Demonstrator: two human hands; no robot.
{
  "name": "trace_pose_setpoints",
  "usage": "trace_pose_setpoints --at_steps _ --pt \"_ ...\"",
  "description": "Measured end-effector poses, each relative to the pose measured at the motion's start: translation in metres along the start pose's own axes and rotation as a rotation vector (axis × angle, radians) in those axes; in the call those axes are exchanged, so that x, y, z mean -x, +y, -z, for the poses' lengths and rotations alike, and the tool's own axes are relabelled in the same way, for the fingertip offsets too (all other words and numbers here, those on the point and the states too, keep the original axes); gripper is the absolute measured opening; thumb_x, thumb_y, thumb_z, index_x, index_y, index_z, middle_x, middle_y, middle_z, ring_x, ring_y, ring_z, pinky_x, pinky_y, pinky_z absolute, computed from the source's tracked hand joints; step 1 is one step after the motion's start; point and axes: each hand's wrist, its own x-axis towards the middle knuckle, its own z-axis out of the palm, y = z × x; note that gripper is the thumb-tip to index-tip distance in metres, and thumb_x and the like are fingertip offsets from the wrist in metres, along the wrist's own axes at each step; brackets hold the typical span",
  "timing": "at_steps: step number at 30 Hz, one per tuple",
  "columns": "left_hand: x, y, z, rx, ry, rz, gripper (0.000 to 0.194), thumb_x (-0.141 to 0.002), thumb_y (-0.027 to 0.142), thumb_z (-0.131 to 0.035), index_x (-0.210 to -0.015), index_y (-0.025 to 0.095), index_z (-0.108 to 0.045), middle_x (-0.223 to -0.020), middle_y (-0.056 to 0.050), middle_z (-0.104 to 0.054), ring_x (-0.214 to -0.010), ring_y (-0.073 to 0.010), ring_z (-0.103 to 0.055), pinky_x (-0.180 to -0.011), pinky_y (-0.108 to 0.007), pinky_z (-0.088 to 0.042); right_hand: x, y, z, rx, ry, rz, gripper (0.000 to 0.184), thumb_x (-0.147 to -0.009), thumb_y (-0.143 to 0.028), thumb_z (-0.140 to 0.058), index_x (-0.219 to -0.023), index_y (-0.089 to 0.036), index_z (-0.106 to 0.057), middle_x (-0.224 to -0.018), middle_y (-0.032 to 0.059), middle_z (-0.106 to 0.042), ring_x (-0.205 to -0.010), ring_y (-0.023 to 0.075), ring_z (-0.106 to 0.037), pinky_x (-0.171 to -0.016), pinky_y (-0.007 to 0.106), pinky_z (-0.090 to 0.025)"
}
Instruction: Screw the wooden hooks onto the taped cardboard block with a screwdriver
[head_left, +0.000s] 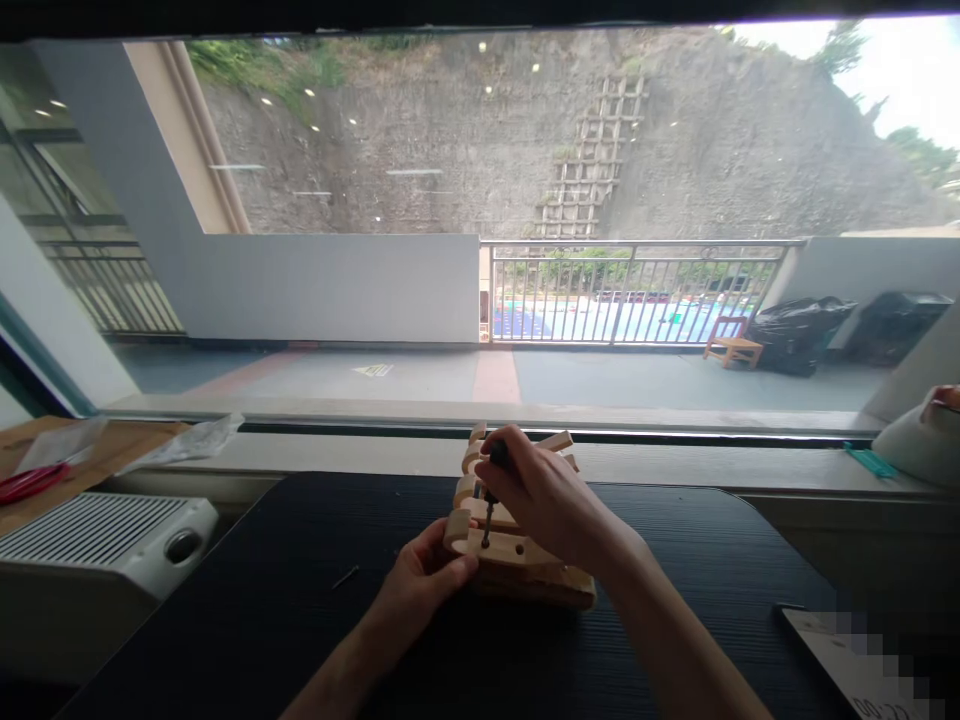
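Observation:
A small wooden assembly of light curved pieces (pixel 517 560) stands on the black table (pixel 262 600) in front of me. My left hand (pixel 424 585) is closed on its lower left end and steadies it. My right hand (pixel 544 495) is closed round the dark handle of a small screwdriver (pixel 489 510), held upright with its tip down in a hole of the front wooden piece. Part of the assembly is hidden behind my right hand.
A loose screw (pixel 346 577) lies on the table left of my hands. A white heater (pixel 97 545) stands at the left. A printed sheet (pixel 847 660) lies at the lower right. A wide window fills the far side.

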Motion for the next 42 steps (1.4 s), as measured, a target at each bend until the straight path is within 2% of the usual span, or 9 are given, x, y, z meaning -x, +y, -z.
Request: trace_pose_setpoints --at_steps 3,7,12,16,19,22,27,32,42 --pt "0.004 -0.006 -0.007 -0.034 0.098 -0.048 0.041 -0.072 0.032 -0.069 -0.108 0.016 -0.060 -0.075 0.000 -0.065 -0.080 -0.0170 -0.059 -0.068 -0.024 -0.044 -0.002 0.001 -0.003 0.029 0.036 0.026 0.023 -0.091 -0.041 -0.036 -0.106 -0.024 -0.043 -0.072 -0.0026 -0.056 -0.060 0.0097 -0.042 -0.057 0.022 -0.025" --pt "0.008 -0.012 -0.010 -0.070 0.166 -0.089 0.039 -0.076 0.033 -0.065 -0.112 0.019 -0.058 -0.085 0.000 -0.067 -0.075 -0.0131 -0.058 -0.062 -0.020 -0.042 -0.003 0.003 -0.006 0.091 0.059 0.000 0.023 -0.090 -0.045 -0.038 -0.094 -0.023 -0.045 -0.067 -0.0032 -0.054 -0.055 0.0088 -0.040 -0.054 0.022 -0.023" --pt "0.008 -0.017 -0.010 -0.117 0.210 -0.127 0.040 -0.076 0.034 -0.064 -0.113 0.020 -0.056 -0.094 -0.002 -0.068 -0.088 -0.0170 -0.061 -0.073 -0.023 -0.047 -0.004 0.003 -0.006 0.203 0.147 -0.082 0.027 -0.088 -0.048 -0.040 -0.088 -0.021 -0.046 -0.058 -0.0039 -0.051 -0.049 0.0080 -0.034 -0.053 0.023 -0.020" --pt "0.008 -0.021 -0.010 -0.209 0.280 -0.175 0.041 -0.076 0.035 -0.063 -0.113 0.021 -0.053 -0.098 -0.002 -0.066 -0.093 -0.0192 -0.061 -0.082 -0.028 -0.048 0.000 -0.004 -0.002 0.103 0.085 0.019 0.022 -0.088 -0.040 -0.043 -0.105 -0.025 -0.047 -0.066 -0.0034 -0.056 -0.054 0.0085 -0.040 -0.054 0.022 -0.024" --pt "0.010 -0.019 -0.008 -0.409 0.453 -0.295 0.043 -0.075 0.035 -0.064 -0.114 0.023 -0.050 -0.090 0.000 -0.061 -0.084 -0.0172 -0.060 -0.080 -0.030 -0.048 0.003 -0.008 0.000 0.045 0.032 0.084 0.020 -0.089 -0.034 -0.043 -0.105 -0.025 -0.049 -0.074 -0.0019 -0.058 -0.057 0.0082 -0.043 -0.054 0.022 -0.026" --pt "0.012 -0.012 -0.004 -0.657 0.581 -0.548 0.042 -0.075 0.028 -0.065 -0.114 0.023 -0.049 -0.100 -0.002 -0.054 -0.088 -0.0161 -0.056 -0.084 -0.032 -0.047 0.003 -0.008 -0.002 0.053 0.039 0.061 0.020 -0.088 -0.035 -0.043 -0.103 -0.023 -0.051 -0.075 -0.0006 -0.059 -0.059 0.0088 -0.045 -0.054 0.022 -0.027" --pt "0.017 -0.003 -0.006 -0.863 0.472 -0.793 0.030 -0.080 0.016 -0.057 -0.108 0.023 -0.053 -0.108 -0.005 -0.051 -0.103 -0.0186 -0.052 -0.092 -0.035 -0.044 0.001 -0.007 -0.003 0.119 0.098 -0.029 0.022 -0.086 -0.038 -0.048 -0.098 -0.020 -0.053 -0.068 -0.0005 -0.057 -0.055 0.0086 -0.043 -0.053 0.022 -0.028" --pt "0.019 -0.003 -0.009 -0.878 0.407 -0.803 0.034 -0.081 0.011 -0.054 -0.113 0.023 -0.052 -0.111 -0.006 -0.051 -0.106 -0.0185 -0.051 -0.094 -0.036 -0.043 0.005 -0.012 0.000 0.018 0.086 0.089 0.027 -0.087 -0.029 -0.047 -0.111 -0.023 -0.054 -0.099 0.0028 -0.061 -0.066 0.0078 -0.050 -0.060 0.022 -0.035" --pt "0.016 -0.003 -0.006 -0.874 0.406 -0.806 0.036 -0.080 0.010 -0.053 -0.113 0.024 -0.052 -0.112 -0.006 -0.053 -0.108 -0.0202 -0.052 -0.096 -0.039 -0.044 0.000 -0.002 -0.009 0.027 0.167 0.028 0.023 -0.084 -0.034 -0.052 -0.101 -0.019 -0.055 -0.073 -0.0011 -0.060 -0.062 0.0089 -0.048 -0.057 0.023 -0.033"
